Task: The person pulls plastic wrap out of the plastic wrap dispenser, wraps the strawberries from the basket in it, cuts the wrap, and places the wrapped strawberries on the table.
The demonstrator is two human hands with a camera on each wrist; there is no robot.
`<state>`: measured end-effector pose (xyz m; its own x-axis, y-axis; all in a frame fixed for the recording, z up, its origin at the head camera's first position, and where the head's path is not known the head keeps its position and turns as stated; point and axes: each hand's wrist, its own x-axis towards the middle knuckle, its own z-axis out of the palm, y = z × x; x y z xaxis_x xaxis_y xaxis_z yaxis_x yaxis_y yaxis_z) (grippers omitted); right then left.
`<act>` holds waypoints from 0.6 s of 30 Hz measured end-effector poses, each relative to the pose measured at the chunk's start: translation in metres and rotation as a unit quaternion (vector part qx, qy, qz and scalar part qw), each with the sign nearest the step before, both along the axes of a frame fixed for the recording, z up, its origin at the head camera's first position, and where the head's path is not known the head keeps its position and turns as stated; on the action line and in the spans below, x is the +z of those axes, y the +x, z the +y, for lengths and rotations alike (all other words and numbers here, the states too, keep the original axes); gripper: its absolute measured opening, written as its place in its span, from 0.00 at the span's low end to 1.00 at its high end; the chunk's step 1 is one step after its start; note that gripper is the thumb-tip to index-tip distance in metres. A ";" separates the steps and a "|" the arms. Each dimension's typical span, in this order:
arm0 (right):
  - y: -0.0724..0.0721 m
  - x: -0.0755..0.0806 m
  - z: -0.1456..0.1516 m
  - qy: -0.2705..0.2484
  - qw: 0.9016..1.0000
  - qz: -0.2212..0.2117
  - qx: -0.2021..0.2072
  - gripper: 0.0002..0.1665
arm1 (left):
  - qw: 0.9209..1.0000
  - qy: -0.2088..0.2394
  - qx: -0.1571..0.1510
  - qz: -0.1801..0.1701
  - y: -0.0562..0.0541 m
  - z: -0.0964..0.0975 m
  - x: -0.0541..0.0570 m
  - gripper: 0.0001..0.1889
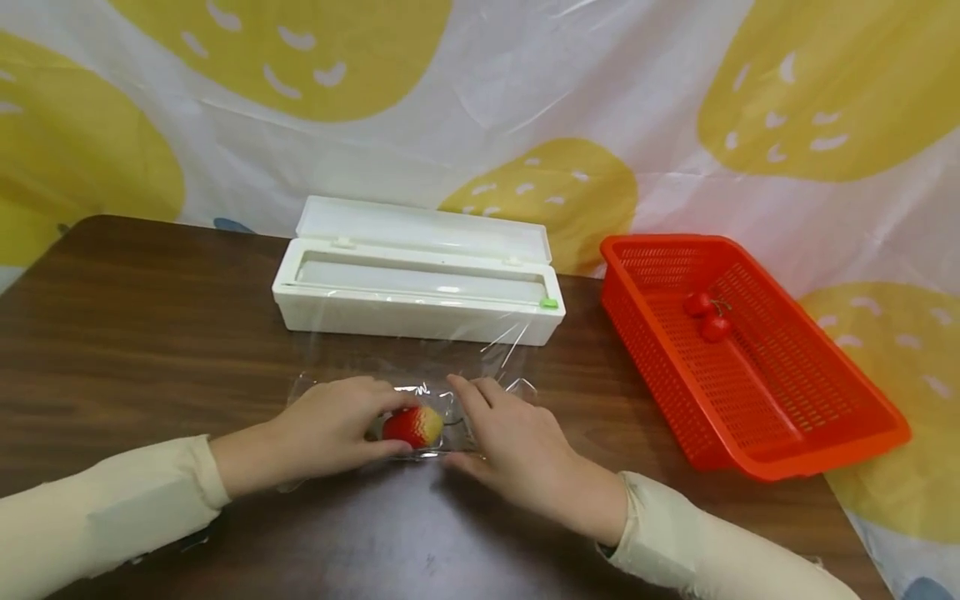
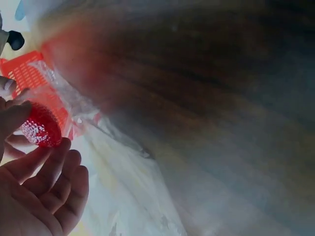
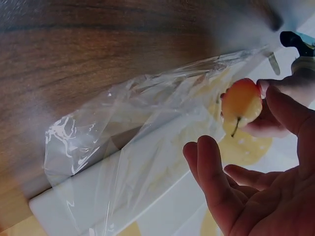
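My left hand [image 1: 330,427] pinches a small red-and-yellow toy fruit [image 1: 414,427] between thumb and fingers, lying on its side with its thin dark stem pointing right. A sheet of clear cling film [image 1: 352,358] stretches from the white dispenser box toward me and lies beneath the fruit. Close to the stem end is my right hand [image 1: 525,442], its thumb and fingers spread apart over the film's right part. In the right wrist view the fruit [image 3: 242,102] shows its yellow side, and that hand's palm holds nothing. The left wrist view shows the fruit's red, speckled side [image 2: 42,125].
Behind the film stands the white dispenser box [image 1: 420,315], its lid [image 1: 423,229] raised and a green slider [image 1: 549,303] at its right end. A red perforated basket [image 1: 660,367] on the right holds toy cherries [image 1: 716,328]. A fruit-patterned cloth [image 1: 525,100] hangs behind the brown table [image 1: 135,333].
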<state>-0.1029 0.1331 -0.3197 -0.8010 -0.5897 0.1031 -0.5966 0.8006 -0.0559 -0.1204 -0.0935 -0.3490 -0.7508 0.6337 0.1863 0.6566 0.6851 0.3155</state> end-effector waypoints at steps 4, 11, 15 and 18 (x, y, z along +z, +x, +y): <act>0.002 -0.006 -0.002 0.029 0.999 -0.007 0.021 0.46 | 1.000 -0.012 -0.009 -0.008 0.001 0.001 -0.004 0.21; 0.005 -0.017 -0.007 0.082 0.996 0.006 0.040 0.53 | 1.000 -0.024 -0.017 -0.003 -0.001 0.008 -0.006 0.20; 0.005 -0.020 -0.014 0.097 0.993 0.032 0.055 0.55 | 0.999 -0.032 -0.011 0.003 -0.004 0.013 -0.007 0.21; 0.005 -0.022 -0.018 0.111 0.991 0.041 0.065 0.54 | 0.999 -0.036 -0.005 0.001 -0.005 0.015 -0.008 0.20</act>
